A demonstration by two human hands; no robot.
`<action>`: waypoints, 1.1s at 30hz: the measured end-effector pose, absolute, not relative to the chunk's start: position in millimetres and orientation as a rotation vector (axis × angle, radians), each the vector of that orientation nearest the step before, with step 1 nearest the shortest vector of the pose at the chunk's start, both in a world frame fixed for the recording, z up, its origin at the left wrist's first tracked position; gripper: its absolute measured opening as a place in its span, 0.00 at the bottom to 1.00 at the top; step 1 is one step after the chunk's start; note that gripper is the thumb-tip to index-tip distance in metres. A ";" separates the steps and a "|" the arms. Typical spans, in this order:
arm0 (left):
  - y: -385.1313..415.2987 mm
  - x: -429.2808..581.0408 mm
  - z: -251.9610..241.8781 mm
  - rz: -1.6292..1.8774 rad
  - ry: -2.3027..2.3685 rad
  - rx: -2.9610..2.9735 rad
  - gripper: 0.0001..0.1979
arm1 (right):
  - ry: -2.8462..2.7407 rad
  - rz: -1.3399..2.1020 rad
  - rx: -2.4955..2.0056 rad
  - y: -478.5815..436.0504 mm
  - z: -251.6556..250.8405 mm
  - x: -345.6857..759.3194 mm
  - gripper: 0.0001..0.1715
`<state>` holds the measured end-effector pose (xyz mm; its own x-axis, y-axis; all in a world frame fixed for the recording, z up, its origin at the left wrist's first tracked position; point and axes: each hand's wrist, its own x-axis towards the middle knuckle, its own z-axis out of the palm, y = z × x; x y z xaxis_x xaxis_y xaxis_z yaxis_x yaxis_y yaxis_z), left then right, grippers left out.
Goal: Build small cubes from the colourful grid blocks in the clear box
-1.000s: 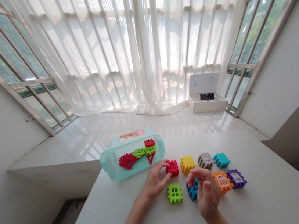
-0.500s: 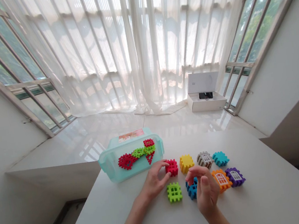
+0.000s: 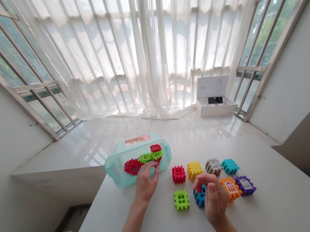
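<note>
The left hand [image 3: 145, 182] lies half-open over the front of a clear teal storage bin [image 3: 116, 171], while the right hand [image 3: 214, 199] curls narrowly beside a blue waffle block [image 3: 200, 198], its hold impossible to tell.

The head-worn camera looks forward and down at the left hand [image 3: 145, 182] and right hand [image 3: 214, 199].

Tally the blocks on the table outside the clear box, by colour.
Red block: 1
Yellow block: 1
Grey-brown block: 1
Teal block: 1
Green block: 1
Blue block: 1
Orange block: 1
Purple block: 1
Total: 8
</note>
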<state>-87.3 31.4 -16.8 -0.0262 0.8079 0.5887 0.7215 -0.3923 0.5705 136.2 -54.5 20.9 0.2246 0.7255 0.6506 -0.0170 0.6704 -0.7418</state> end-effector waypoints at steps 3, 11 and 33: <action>40.0 -109.9 -19.0 1.460 2.010 2.124 0.11 | -1.272 0.574 -0.696 -55.6 23.6 135.9 0.17; 46.2 -137.7 -33.4 1.250 2.274 2.061 0.21 | -1.294 0.556 -0.727 -54.1 24.9 134.7 0.14; -6.4 -43.4 16.7 1.166 0.783 1.193 0.19 | -1.827 0.313 -0.969 -42.9 16.4 127.2 0.15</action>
